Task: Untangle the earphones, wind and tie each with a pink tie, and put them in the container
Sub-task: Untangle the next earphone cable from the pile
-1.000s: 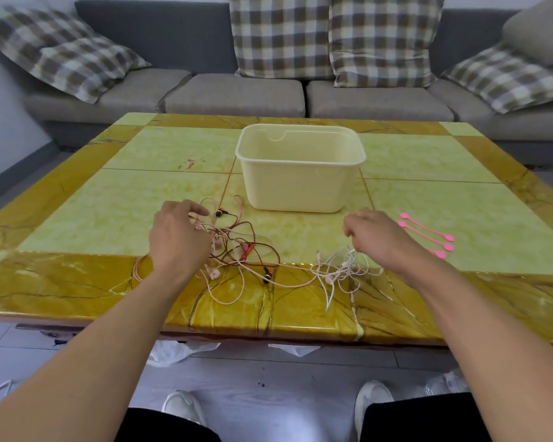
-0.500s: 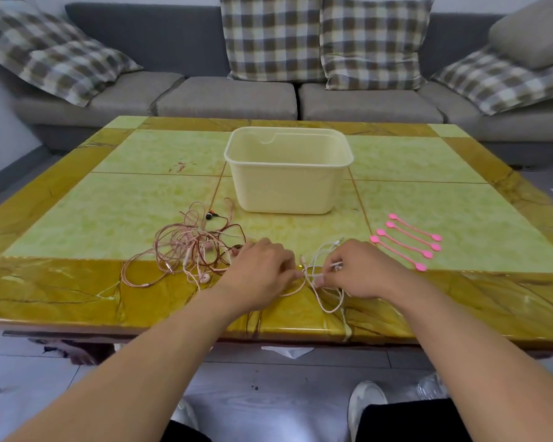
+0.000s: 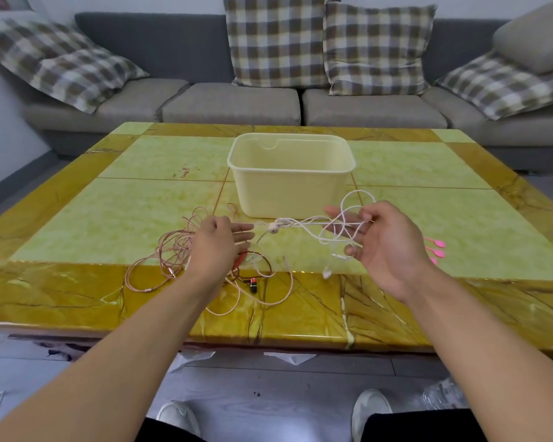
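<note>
**White earphones getting pulled out of the pile**

Head cam, the only view here: the person is holding the white earphones (image 3: 303, 223) up off the table (image 3: 77, 301), stretched between both hands just in front of the cream container (image 3: 289, 186). The right hand (image 3: 385, 242) is turned palm-ish toward the camera, and its fingers are curling loosely around a bunch of white loops, with one loop sticking up above the fingertips and an earbud dangling down below. The left hand (image 3: 216, 242) is sitting lower, with the fingers mostly straight and pointing toward the right hand; the white cord is running right to its fingertips, but I honestly can't tell if it's pinching it or just touching.

The pink earphones (image 3: 173, 250) are lying in a messy tangle on the table under and left of the left hand, with a red-and-black pair (image 3: 252, 283) mixed in near the front edge. The pink ties (image 3: 437, 247) are peeking out on the table behind the right hand, mostly hidden by it. The container is sitting upright mid-table, nothing showing inside. Grey sofa (image 3: 236, 103) with plaid cushions is sitting behind it all.
</note>
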A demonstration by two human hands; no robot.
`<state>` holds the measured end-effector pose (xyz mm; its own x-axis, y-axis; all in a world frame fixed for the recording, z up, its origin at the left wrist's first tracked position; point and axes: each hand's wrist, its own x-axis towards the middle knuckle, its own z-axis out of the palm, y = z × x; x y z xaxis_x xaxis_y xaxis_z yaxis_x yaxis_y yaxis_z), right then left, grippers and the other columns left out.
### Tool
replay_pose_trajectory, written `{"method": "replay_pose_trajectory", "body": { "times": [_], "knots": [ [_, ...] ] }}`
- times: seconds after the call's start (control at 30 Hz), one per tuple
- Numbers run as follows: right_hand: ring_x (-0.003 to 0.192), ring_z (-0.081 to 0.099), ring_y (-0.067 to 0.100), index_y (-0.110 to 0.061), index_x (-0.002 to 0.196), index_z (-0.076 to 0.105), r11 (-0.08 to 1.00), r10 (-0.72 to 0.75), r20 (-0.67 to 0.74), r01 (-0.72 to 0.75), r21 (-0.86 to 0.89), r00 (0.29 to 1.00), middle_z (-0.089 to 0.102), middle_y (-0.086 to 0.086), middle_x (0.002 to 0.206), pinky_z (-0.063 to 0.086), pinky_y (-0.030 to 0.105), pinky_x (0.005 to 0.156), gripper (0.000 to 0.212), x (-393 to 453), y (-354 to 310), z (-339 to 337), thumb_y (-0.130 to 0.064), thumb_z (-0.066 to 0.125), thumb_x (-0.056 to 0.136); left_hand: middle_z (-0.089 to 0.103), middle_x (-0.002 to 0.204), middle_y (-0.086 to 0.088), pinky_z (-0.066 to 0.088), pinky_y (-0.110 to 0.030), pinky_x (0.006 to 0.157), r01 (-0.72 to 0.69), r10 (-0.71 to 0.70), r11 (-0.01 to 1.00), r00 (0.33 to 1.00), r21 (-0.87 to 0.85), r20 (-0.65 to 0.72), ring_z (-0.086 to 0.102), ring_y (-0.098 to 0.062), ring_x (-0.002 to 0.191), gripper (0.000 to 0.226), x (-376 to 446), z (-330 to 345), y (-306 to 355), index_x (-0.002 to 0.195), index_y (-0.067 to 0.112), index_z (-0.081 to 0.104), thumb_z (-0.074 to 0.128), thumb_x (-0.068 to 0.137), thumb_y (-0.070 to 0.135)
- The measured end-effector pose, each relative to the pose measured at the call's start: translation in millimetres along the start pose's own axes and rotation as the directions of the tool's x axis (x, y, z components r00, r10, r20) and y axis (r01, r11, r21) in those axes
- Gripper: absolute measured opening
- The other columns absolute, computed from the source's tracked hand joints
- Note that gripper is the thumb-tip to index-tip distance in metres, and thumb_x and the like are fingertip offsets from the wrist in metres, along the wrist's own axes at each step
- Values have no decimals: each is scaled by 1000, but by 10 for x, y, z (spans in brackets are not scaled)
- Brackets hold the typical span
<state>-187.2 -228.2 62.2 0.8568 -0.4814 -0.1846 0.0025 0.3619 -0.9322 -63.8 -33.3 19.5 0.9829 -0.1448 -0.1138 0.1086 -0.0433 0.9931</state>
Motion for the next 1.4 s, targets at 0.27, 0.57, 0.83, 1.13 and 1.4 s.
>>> {"method": "replay_pose_trajectory", "body": {
  "times": [0.27, 0.57, 0.83, 1.13, 1.4],
  "knots": [
    [66, 63, 18, -16, 107, 65, 971, 0, -41, -10, -240, 999, 42, -5, 51, 28, 25, 44, 26, 64, 101, -17, -36, 71, 92, 67, 60, -6, 52, -46, 83, 98, -89, 952, 995, -291, 43, 66, -38, 86, 32, -32, -24, 77, 89, 3, 52, 31, 108, 17],
    [46, 28, 8, -39, 93, 75, 539, -107, 239, 258, -802, 965, 31, -9, 52, 20, 21, 43, 31, 34, 309, 66, -58, 85, 70, 70, 68, -9, 60, -36, 58, 50, -5, 966, 985, -253, 173, 70, -25, 62, 22, -85, -25, 70, 99, 10, 44, 35, 111, 25],
    [47, 41, 4, -37, 90, 80, 581, -113, 330, 332, -743, 937, 52, -10, 52, 30, 16, 48, 27, 74, 433, 179, -58, 80, 75, 72, 81, -16, 61, -41, 72, 45, 9, 984, 954, -172, 300, 72, -31, 76, 20, -131, -16, 30, 106, 9, 45, 35, 111, 26],
    [52, 44, 2, -40, 102, 79, 617, -211, 348, 400, -678, 914, 65, -1, 76, 34, 17, 56, 23, 125, 459, 188, -34, 83, 80, 70, 81, -17, 57, -47, 80, 197, -117, 965, 914, -174, 387, 69, -33, 74, 26, -143, -48, 57, 111, 8, 51, 40, 106, 32],
    [57, 38, 6, -46, 110, 73, 599, -255, 337, 421, -681, 907, 63, -2, 81, 33, 16, 56, 27, 109, 483, 216, -33, 77, 87, 75, 103, -22, 59, -42, 88, 78, -34, 994, 872, -71, 488, 71, -29, 86, 35, -199, -55, 17, 116, 7, 63, 76, 85, 13]
  ]
}}
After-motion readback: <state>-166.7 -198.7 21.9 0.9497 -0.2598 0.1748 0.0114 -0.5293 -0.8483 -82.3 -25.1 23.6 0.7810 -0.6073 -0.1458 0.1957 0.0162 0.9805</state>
